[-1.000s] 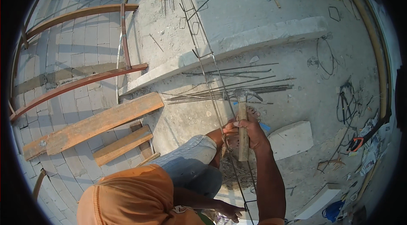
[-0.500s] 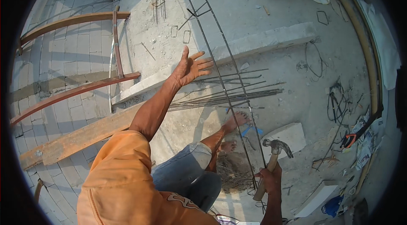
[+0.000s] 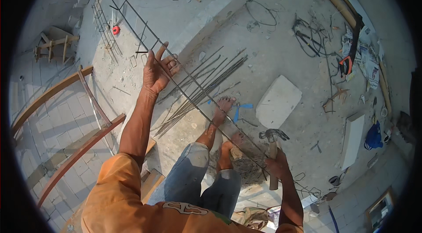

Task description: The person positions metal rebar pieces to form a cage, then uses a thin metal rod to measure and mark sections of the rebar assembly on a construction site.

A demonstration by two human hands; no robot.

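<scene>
Claw hammer, one, wooden-handled with a grey metal head, is wrapped firmly in the right hand, near right. One ladder-like rebar frame, two long dark rods with short crosspieces, slants from far left to near right. The left hand, forearm stretched far, is half-open, fingers spread, one rod crossing its palm.

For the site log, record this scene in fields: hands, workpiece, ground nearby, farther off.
Left hand: palm up, rod crossing it; grip unclear
Right hand: gripping the wooden handle of a claw hammer
Workpiece: long steel-rod frame, slanting between both hands
Ground nearby: loose steel bars; pale slab
Farther off: red tape measure; orange-handled saw
</scene>
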